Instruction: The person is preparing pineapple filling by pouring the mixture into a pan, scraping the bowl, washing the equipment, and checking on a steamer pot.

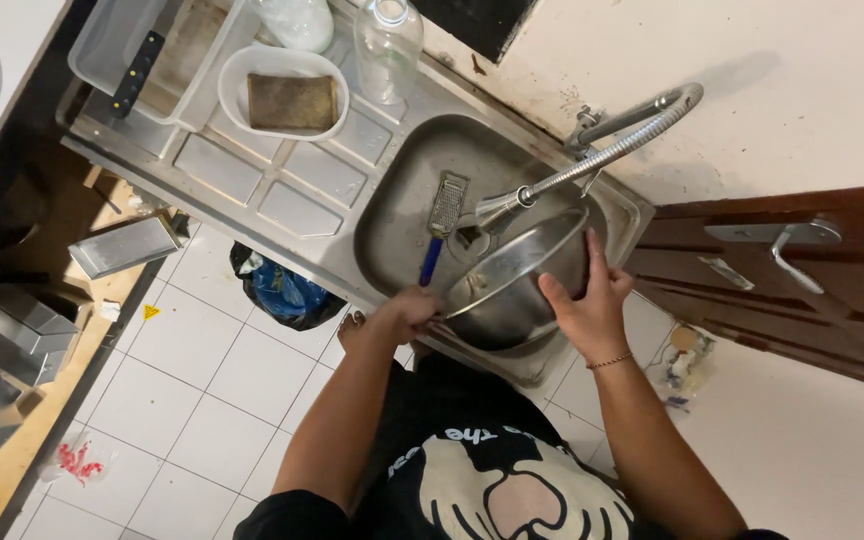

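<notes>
Fingers (592,262) of the right hand (592,310) wrap over the steel bowl (512,280)'s rim while the left hand (407,315) grips the near edge, tilting it under the spring faucet (592,160)'s nozzle. Just beyond the left fingers, a blue-handled grater (442,225) lies in the sink (402,200).

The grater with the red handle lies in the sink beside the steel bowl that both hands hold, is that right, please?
Not quite: the head view shows the grater has a blue handle, not red. It does lie in the sink beside the steel bowl, held by the left hand and right hand.
</notes>
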